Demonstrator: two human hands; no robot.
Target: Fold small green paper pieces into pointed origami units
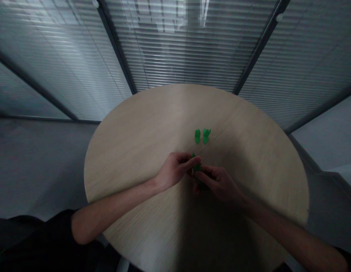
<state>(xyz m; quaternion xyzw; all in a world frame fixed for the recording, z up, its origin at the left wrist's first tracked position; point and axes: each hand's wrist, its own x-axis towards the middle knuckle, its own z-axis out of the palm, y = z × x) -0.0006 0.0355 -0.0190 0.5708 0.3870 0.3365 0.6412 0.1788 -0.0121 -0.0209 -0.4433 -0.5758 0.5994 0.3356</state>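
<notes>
My left hand (pixel 177 169) and my right hand (pixel 217 181) meet near the middle of the round table (pixel 141 132). Between their fingertips is a small green piece (pixel 197 166), pinched by both hands and partly covered by the fingers. Its exact kind is too small and dark to make out. Just beyond my hands, two more small green pieces lie side by side, a left one (pixel 197 136) and a right one (pixel 206 136), looking like little folded or moulded shapes. The right one has a pointed bit sticking out at its upper right.
Glass panels with horizontal blinds (pixel 181 56) stand right behind the table's far edge, split by dark frames (pixel 116 45). Grey floor (pixel 51 162) shows to the left. A dark shadow falls across the near part of the tabletop.
</notes>
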